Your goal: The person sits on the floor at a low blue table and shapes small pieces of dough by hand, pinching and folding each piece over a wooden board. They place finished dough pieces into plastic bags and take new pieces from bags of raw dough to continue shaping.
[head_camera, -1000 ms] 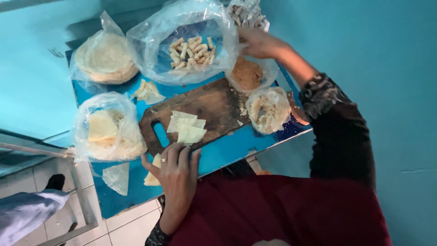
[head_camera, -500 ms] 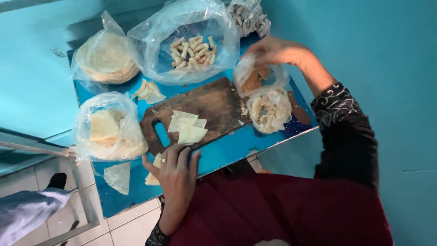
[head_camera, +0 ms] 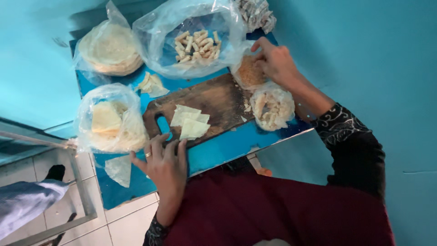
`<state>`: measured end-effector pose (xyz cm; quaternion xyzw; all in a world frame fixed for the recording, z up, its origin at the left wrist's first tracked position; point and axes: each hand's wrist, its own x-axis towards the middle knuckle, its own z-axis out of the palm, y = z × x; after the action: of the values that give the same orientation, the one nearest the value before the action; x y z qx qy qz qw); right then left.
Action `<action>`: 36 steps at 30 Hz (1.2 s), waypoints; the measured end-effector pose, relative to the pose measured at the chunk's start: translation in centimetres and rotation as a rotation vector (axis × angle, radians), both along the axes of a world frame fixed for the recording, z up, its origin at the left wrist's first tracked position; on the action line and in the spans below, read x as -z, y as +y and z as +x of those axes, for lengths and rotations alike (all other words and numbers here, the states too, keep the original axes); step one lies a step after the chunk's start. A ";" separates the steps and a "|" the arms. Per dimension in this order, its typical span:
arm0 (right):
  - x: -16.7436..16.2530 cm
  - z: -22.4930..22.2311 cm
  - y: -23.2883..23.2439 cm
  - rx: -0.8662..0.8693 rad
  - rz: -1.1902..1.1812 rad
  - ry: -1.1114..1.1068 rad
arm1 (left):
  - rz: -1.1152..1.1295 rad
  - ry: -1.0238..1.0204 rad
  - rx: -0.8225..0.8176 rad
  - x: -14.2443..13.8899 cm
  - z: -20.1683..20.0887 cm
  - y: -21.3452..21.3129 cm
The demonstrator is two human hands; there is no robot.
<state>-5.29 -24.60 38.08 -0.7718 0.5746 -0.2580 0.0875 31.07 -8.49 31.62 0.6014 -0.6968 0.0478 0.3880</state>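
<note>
My left hand [head_camera: 165, 161] lies flat with fingers spread on the near edge of a dark wooden cutting board [head_camera: 218, 98], next to its handle hole. A few pale square wrappers [head_camera: 189, 123] lie stacked on the board just beyond the fingers. My right hand [head_camera: 273, 61] reaches with bent fingers into the mouth of a small plastic bag of brown crumbly filling [head_camera: 248, 73]; its fingertips are hidden. Beside it sits a bag of pale shredded filling [head_camera: 273, 107].
On the blue table [head_camera: 227, 146] stand a big open bag of finished rolls [head_camera: 195, 43], a bag of round wrappers [head_camera: 111, 48] and a bag of cut wrappers [head_camera: 111, 123]. Loose wrappers [head_camera: 119, 169] lie near the left. A metal frame [head_camera: 82, 182] and another person's leg [head_camera: 27, 200] are lower left.
My right hand has come back from the bag of rolls toward me and down to the bag of brown filling. My left hand has stayed in place.
</note>
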 end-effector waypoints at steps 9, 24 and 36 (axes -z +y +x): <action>1.8 2.6 0.0 -0.049 -0.045 0.121 | 0.015 -0.002 -0.040 0.5 0.7 -0.7; 1.0 6.2 2.7 0.229 0.278 -0.421 | 0.005 0.024 0.001 2.0 3.5 0.2; 5.5 20.1 10.2 -0.146 0.522 -0.903 | 0.019 0.054 -0.009 2.9 3.2 0.5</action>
<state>14.81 -14.38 32.62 -0.5744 0.4695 -0.4062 0.5335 34.27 -8.02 28.67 0.6092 -0.6838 0.0268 0.4007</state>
